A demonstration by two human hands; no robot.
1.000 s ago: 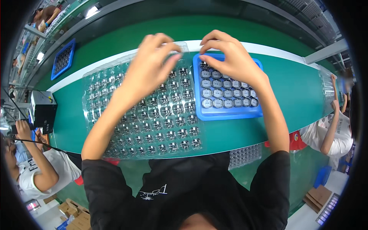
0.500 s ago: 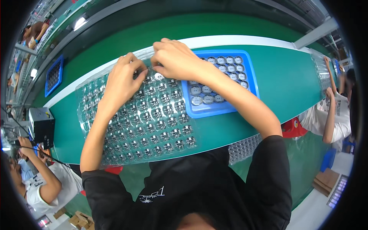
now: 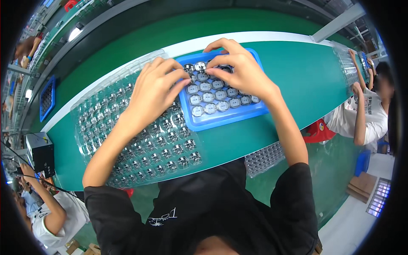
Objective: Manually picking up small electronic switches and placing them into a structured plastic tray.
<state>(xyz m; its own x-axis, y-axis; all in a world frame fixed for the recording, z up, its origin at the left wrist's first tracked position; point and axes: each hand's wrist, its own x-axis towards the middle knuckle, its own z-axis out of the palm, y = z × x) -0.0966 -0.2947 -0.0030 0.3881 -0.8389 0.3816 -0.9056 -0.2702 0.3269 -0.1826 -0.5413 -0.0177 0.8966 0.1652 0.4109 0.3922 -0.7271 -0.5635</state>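
My left hand [image 3: 159, 85] hovers over the left rim of a blue tray [image 3: 225, 120], its thumb and forefinger pinched together. Whatever they hold, if anything, is too small to make out. My right hand [image 3: 240, 70] reaches over the tray's far part, forefinger raised. Its thumb and another fingertip close on a small round silver-and-black part [image 3: 200, 66]. Rows of similar round parts with pale faces [image 3: 210, 108] lie in the tray. Left of it, partly beneath my left forearm, a clear plastic blister sheet [image 3: 160, 141] holds many small metallic parts in its pockets.
The green bench [image 3: 297, 80] has a white far edge. A black box [image 3: 40, 155] stands at its left end. Another blue tray [image 3: 47, 98] lies beyond the bench. Co-workers sit at both sides, near a red stool [image 3: 318, 131]. Below the bench edge is another blister sheet [image 3: 264, 159].
Both hands have moved right, from the far part of the blister sheet to the blue tray. The whole view has shifted slightly, so the bench and trays appear further left.
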